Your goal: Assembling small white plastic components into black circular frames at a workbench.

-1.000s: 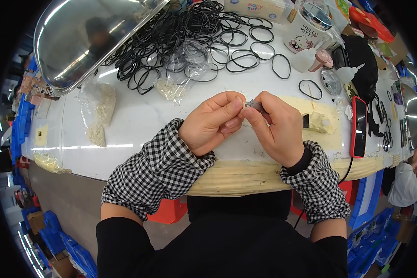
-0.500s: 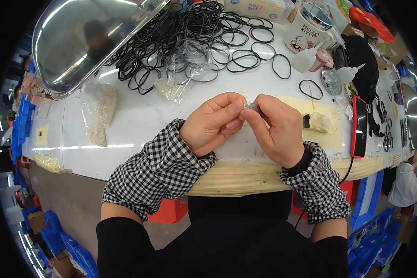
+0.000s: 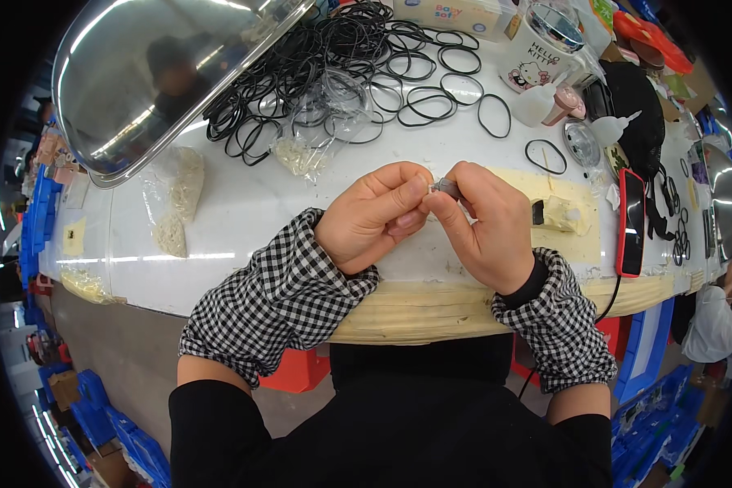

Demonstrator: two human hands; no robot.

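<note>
My left hand and my right hand meet fingertip to fingertip above the near edge of the white table. Between my right thumb and index finger is a small grey piece, its kind hard to make out. The left thumb and forefinger pinch a tiny pale bit right beside it, mostly covered by the fingertips. Right of my right hand, a lump wrapped in yellowish tape lies on a pale yellow sheet. A single black rubber ring rests beyond it.
Many black rings are heaped at the back. Two clear bags hold small pale pieces. A shiny metal bowl-like thing looms at the far left. Rightward are a red-edged phone with a cable and a white cup.
The shiny metal thing at the far left has shifted slightly nearer and to the right, covering more of a bag. My hands stay in almost the same place.
</note>
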